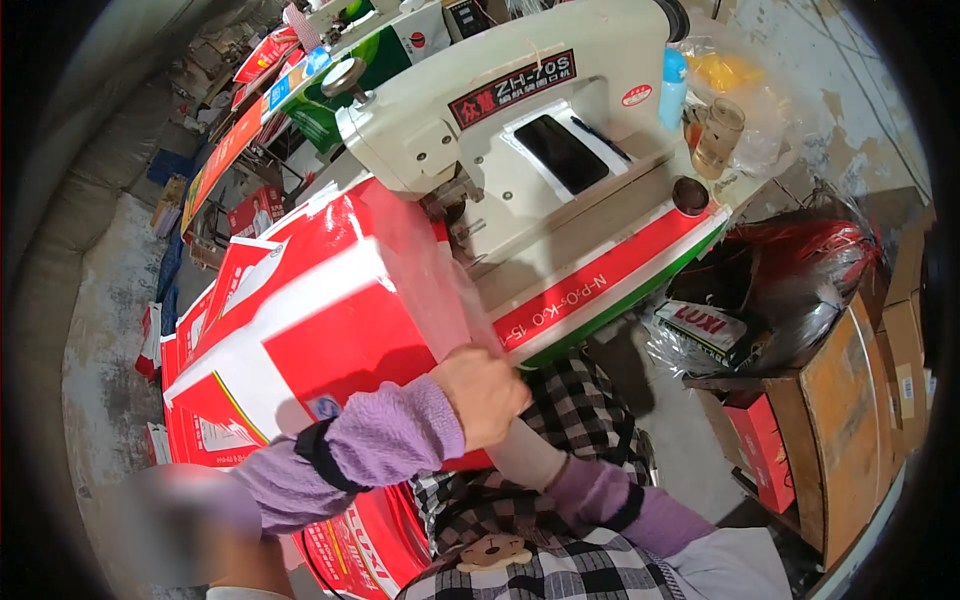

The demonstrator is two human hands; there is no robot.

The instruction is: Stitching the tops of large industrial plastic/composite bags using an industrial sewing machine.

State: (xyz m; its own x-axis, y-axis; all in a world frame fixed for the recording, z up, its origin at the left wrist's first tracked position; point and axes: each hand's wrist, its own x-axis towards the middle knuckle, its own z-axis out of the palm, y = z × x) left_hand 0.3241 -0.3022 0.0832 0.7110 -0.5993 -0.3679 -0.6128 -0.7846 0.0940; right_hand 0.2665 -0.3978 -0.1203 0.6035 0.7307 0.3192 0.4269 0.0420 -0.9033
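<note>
A large red and white woven sack point(300, 330) lies across my lap, its top edge leading up to the head of a cream sewing machine point(480, 130). A blurred, translucent plastic liner point(430, 280) runs along that edge. My left hand point(485, 392), in a purple sleeve, is closed on the liner and sack edge near the machine table's front. My right hand point(525, 455) comes up from below in a matching sleeve. Only its wrist shows; its fingers are hidden under the left hand and the liner.
A dark phone point(562, 152) rests on the machine. A glass jar point(718, 135), blue bottle point(672, 85) and yellow bag stand at the table's far right. Cardboard boxes point(845, 420) and a black and red plastic bag point(790, 280) sit at right. More red sacks point(190, 330) pile up at left.
</note>
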